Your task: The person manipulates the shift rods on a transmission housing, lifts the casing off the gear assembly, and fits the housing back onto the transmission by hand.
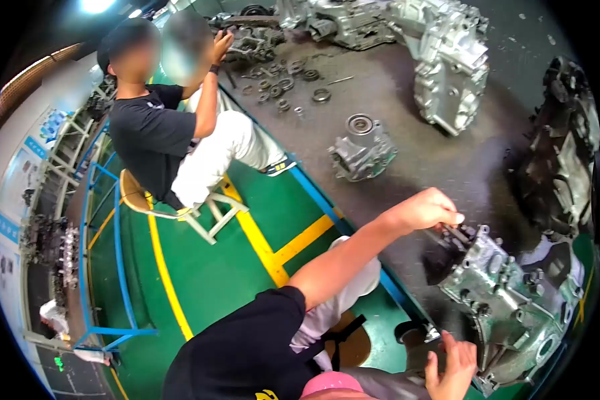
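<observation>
My left hand reaches out over the bench with its fingers closed and pointing down. What they hold, if anything, I cannot make out. Just below its fingertips are metal pins or shafts at the upper end of a large silver gearbox housing. This housing lies on the bench at the lower right, with ribs, bosses and round holes. Nearer to me, my right hand is beside the housing's lower side, thumb and fingers apart and nothing visible between them. A small shiny metal piece sits near its fingertips at the bench edge.
A smaller housing with a bearing ring stands mid-bench. Loose rings and bearings lie farther off. Large castings line the far side, and a dark casting stands right. Another person sits on a stool by the blue bench edge.
</observation>
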Demonstrator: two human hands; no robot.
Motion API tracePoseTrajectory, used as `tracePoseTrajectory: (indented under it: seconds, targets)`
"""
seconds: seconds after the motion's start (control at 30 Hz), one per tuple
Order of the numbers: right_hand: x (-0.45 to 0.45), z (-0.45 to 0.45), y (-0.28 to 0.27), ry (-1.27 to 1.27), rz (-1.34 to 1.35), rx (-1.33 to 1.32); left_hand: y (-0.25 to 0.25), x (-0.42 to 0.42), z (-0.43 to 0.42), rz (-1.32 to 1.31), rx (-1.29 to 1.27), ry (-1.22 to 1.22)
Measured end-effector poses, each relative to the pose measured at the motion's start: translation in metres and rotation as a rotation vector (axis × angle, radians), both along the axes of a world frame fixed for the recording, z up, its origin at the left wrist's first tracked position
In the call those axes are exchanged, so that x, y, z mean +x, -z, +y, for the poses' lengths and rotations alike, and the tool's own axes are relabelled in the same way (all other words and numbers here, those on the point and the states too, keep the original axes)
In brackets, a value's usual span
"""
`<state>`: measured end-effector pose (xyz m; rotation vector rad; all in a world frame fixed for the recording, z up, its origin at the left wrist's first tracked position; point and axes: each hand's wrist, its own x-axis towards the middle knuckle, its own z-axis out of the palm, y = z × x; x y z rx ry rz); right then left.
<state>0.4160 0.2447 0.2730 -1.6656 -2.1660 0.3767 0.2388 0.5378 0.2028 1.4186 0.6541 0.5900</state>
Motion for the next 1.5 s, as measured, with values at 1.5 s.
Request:
tracePoseTrajectory:
  seconds: [1.5]
  targets:
    - [0.025, -0.038, 0.044, 0.347, 0.028, -0.194, -0.001, -0.007, 0.006, 0.077, 0.048, 0.032]
